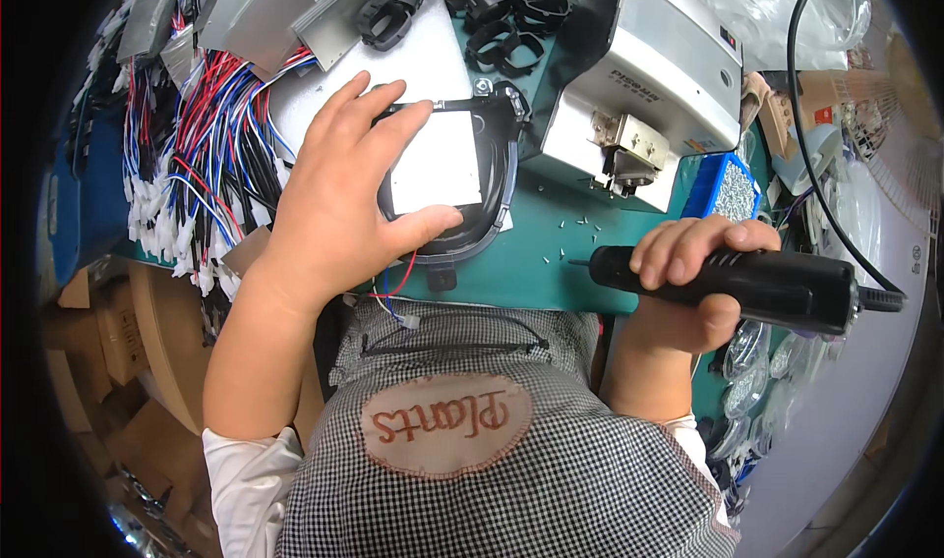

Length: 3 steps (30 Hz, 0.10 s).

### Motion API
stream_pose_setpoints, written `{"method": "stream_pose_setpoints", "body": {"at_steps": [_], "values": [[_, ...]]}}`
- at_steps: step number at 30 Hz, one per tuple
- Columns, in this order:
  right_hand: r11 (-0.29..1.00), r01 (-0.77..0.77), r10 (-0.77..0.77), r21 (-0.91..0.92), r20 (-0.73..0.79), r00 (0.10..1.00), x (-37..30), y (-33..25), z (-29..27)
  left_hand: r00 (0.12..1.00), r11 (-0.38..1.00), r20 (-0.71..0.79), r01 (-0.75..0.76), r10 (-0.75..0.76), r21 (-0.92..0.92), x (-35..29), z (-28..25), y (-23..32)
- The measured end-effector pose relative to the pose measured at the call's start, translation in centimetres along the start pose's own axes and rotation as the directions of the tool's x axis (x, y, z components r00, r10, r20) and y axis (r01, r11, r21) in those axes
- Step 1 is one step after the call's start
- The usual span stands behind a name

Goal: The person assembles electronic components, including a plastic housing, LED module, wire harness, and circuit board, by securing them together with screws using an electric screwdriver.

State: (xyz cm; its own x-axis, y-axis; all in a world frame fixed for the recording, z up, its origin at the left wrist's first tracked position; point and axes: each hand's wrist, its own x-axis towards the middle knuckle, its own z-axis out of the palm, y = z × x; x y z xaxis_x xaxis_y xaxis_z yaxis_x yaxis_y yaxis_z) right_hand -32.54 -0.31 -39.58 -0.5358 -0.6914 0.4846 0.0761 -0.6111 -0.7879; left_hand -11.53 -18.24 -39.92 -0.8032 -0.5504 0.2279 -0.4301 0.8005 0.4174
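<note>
My left hand (344, 184) rests with spread fingers on a black plastic housing (500, 179) lying on the green mat. Fingertips and thumb touch the edges of a flat silver-white plate (436, 165) set in the housing. Red, blue and white wires with a small white connector (407, 321) trail from the housing's near side. In my right hand (693, 273) is a black electric screwdriver (777, 285), its fingers wrapped round the body. The bit points left, above the mat's front edge. Several small loose screws (580, 229) lie just beyond the bit.
A silver metal machine (659, 76) stands at the back right, beside a blue box of screws (730, 189). The screwdriver's black cable (798, 96) arches up on the right. Bundled wires (211, 116) and silver plates (256, 17) crowd the left; black plastic rings (506, 47) lie behind.
</note>
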Motion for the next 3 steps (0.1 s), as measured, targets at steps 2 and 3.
{"method": "stream_pose_setpoints", "body": {"at_steps": [2,3], "values": [[0.999,-0.001,0.0,-0.037,-0.027,1.0,-0.76,0.68,-0.35,1.0,1.0,-0.001,0.003,-0.003,0.005,-0.18,0.11,0.07],[0.997,0.0,-0.004,-0.071,-0.048,0.999,-0.82,1.15,-0.62,1.0,1.0,0.002,0.01,-0.01,0.007,-0.23,0.14,0.03]]}}
